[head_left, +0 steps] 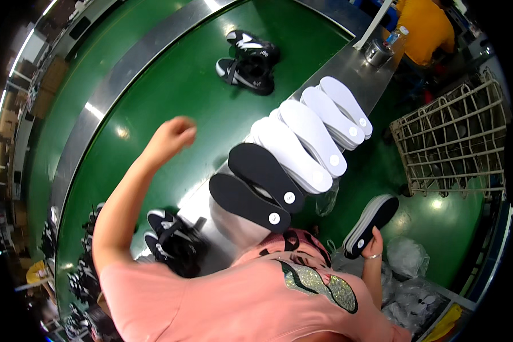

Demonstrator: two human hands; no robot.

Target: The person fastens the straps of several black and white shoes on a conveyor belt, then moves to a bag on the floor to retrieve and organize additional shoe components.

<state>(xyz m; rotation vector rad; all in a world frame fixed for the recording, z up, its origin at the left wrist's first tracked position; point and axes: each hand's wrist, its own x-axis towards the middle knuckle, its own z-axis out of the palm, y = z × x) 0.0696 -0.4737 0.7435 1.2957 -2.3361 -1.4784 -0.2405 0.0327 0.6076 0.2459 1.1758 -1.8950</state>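
My left hand [175,138] is raised over the green conveyor belt [205,114], its fingers curled in and nothing seen in them. Down on the right, my right hand [374,244] grips a stack of insoles [371,224], black on top with white layers beneath. Two rows of black insoles [251,202] lie on the metal ledge [353,68] in front of my body. Beyond them stand several piles of white insoles [302,154], each with a round white sticker at the heel. A pair of black-and-white shoes [248,65] rests on the belt.
Another pair of black shoes [176,242] sits at the ledge by my left side. A metal cup [378,53] and a bottle [398,35] stand at the ledge's far end. A wire rack [453,137] and clear plastic bags [406,256] are on the right. A person in orange [424,31] is beyond.
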